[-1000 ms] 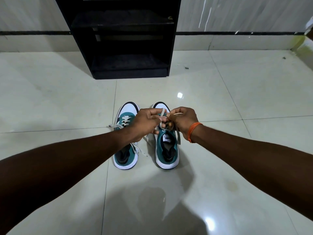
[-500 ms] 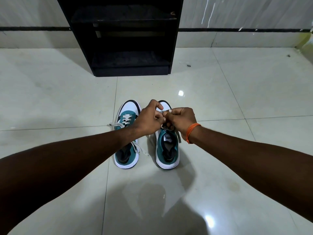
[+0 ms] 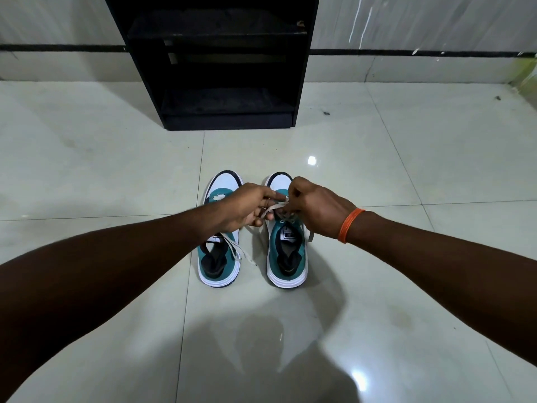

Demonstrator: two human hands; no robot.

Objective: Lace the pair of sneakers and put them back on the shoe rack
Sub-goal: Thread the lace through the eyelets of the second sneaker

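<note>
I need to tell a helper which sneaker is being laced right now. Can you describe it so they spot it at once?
Start at the black shoe rack against the wall; on the floor tiles before it stand two teal and white sneakers. Pick the right sneaker, with the left hand and right hand meeting above it. Its lace is pinched in their fingers, while the left sneaker has loose lace ends trailing.
</note>
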